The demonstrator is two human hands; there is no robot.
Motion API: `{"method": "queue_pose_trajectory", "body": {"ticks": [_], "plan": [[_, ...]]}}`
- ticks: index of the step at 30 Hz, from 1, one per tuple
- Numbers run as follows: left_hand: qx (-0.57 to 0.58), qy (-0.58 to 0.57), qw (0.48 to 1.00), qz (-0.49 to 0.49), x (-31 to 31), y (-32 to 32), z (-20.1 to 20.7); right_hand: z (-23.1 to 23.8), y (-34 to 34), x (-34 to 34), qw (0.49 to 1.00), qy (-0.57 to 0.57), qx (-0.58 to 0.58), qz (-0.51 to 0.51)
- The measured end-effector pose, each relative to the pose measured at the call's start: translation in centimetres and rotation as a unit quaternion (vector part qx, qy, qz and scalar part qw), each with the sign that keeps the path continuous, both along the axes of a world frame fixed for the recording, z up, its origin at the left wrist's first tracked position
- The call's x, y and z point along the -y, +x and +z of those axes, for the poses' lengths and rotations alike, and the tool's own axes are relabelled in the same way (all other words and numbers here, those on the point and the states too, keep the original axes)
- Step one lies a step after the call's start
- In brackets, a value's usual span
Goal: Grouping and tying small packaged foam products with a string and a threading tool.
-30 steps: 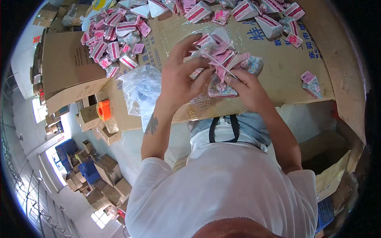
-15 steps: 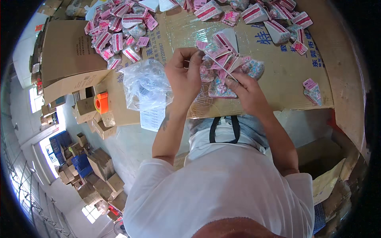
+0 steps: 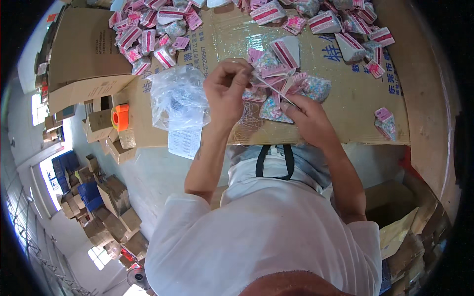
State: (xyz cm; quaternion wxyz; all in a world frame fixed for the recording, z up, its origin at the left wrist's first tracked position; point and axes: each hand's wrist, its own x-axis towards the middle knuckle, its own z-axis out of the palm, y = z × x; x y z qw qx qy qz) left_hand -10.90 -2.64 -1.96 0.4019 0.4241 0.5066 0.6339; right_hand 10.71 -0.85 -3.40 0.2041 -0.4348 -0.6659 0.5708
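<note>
My right hand (image 3: 307, 118) is closed on a thin whitish strip (image 3: 270, 88), which slants up and left across a bunch of pink card tags (image 3: 280, 74). At the strip's upper end, my left hand (image 3: 228, 89) has thumb and fingers pinched together; whatever lies between them is too small to make out. Around the tags sit several small clear pouches of pastel bits, one (image 3: 316, 88) beside my right hand and another (image 3: 272, 109) just below the strip. A pouch with a white and dark-pink striped label (image 3: 285, 52) leans behind them. Fine loose thread (image 3: 250, 118) lies below my left hand.
Cardboard (image 3: 365, 116) covers the tabletop. Heaps of similar pouches lie at the far left (image 3: 148, 42) and far right (image 3: 345, 29); a single pouch (image 3: 385, 123) is near the right edge. A crumpled clear plastic bag (image 3: 177, 98) and an orange tape dispenser (image 3: 120, 117) are on the left.
The view has shifted slightly. My left hand's fingers have closed in toward the strip's upper end, and the tags have spread a little; my right hand keeps its grip.
</note>
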Motion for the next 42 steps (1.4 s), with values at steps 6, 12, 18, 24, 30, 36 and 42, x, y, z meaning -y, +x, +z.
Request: {"method": "queue_pose_trajectory", "body": {"ticks": [6, 12, 18, 24, 30, 36, 42], "plan": [[0.028, 0.153, 0.942, 0.298, 1.7, -3.1, 0.4, -0.8, 2.4, -0.2, 1.000, 0.009, 0.025, -0.009], [-0.175, 0.273, 0.851, 0.413, 2.4, -6.1, 5.6, -0.1, 3.8, -0.3, 0.997, 0.049, 0.062, -0.024], [-0.584, 0.393, 0.663, 0.254, 3.3, -6.2, 10.9, 2.2, 2.1, 0.1, 0.982, 0.183, 0.049, -0.021], [-0.701, 0.227, 0.667, 0.109, -0.6, -7.0, 5.4, 4.0, 1.5, -0.9, 0.959, 0.241, 0.140, 0.055], [-0.711, 0.059, 0.698, 0.062, 0.3, -5.1, 4.3, 6.0, 3.0, -2.5, 0.927, 0.284, 0.211, 0.122], [-0.141, -0.111, 0.977, -0.114, 0.7, -0.1, 7.5, 7.9, 4.1, -2.8, 0.906, 0.320, 0.249, 0.121], [0.029, -0.112, 0.985, -0.127, -0.9, 6.0, 4.1, 9.9, 4.6, -2.1, 0.891, 0.345, 0.271, 0.117]]}}
